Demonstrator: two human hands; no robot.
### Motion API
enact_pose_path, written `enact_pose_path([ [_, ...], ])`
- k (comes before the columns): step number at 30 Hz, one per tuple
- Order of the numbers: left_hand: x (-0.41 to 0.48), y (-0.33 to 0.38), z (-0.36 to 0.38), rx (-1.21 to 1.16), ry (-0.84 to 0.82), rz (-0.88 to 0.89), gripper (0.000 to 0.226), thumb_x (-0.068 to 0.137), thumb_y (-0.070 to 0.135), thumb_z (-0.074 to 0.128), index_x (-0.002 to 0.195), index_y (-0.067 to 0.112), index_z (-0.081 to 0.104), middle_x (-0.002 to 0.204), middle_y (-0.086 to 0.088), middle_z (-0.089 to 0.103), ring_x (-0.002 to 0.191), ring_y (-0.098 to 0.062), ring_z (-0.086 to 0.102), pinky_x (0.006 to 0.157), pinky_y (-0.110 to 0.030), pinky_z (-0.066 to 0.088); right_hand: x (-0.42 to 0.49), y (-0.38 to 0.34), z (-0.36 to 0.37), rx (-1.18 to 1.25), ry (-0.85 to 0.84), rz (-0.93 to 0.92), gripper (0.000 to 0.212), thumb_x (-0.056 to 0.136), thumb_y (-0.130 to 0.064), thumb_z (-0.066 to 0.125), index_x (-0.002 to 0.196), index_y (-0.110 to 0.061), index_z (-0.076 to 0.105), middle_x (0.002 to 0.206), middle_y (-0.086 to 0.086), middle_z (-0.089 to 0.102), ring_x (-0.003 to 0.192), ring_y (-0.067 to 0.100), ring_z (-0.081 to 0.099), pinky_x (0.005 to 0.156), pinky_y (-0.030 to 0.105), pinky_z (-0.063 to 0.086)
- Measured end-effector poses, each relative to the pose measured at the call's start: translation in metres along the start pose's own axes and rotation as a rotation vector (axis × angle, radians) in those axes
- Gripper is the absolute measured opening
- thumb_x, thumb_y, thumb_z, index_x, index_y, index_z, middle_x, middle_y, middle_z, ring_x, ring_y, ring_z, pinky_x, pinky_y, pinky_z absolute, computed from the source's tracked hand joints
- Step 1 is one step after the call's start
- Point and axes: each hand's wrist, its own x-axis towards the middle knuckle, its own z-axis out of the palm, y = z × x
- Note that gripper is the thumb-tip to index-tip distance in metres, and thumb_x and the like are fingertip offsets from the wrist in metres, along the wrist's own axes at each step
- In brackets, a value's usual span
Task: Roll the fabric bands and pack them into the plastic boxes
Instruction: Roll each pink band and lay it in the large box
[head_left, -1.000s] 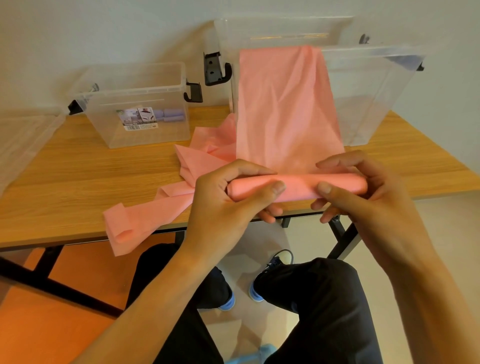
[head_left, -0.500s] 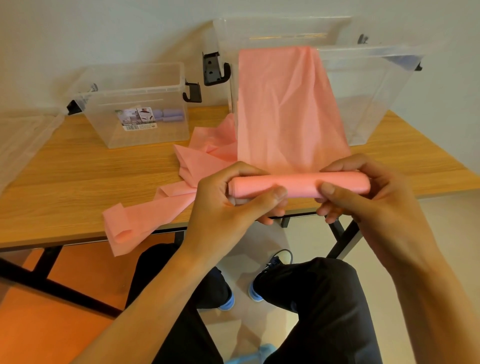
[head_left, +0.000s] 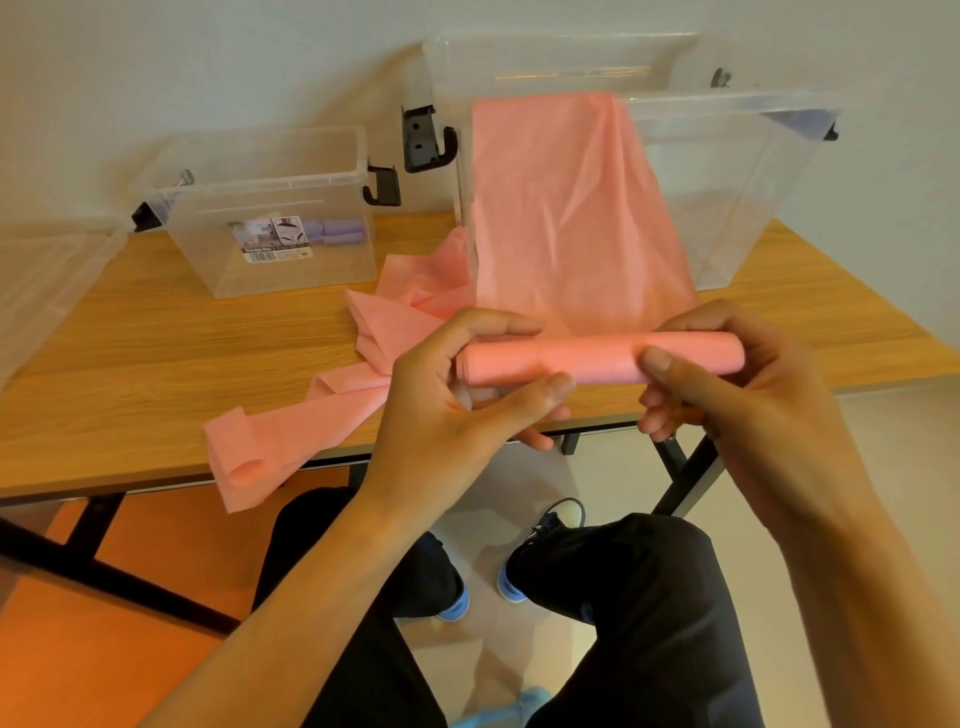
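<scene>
Holding the rolled end of the pink band (head_left: 597, 358) just above the near edge of the table (head_left: 156, 353). The left hand (head_left: 441, 415) pinches the roll's left end between thumb and curled fingers; the right hand (head_left: 737, 384) grips the right end the same way. The unrolled length runs up from the roll to the front rim of the large clear box (head_left: 753, 197). More pink fabric (head_left: 291, 436) lies crumpled on the table left of that box (its tail hangs over the near edge). The small clear box (head_left: 291, 270) stands further left, with purple rolls (head_left: 337, 234) inside.
</scene>
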Motion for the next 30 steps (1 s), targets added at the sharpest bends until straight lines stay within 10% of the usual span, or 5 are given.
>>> enact_pose_path([
  [30, -0.0018, -0.0042, -0.0026, -0.013, 0.003, -0.049, 0.027, 0.079, -0.005, 0.076, 0.104, 0.004, 0.071, 0.094, -0.014, 0.075, 0.073, -0.033, 0.076, 0.066, -0.027, 0.061, 0.0019, 0.0025, -0.0011, -0.040, 0.006, 0.024, 0.033, 0.075, -0.027, 0.075, 0.100, -0.006, 0.070, 0.072, 0.019, 0.068, 0.053, 0.030, 0.066, 0.052, 0.031, 0.057],
])
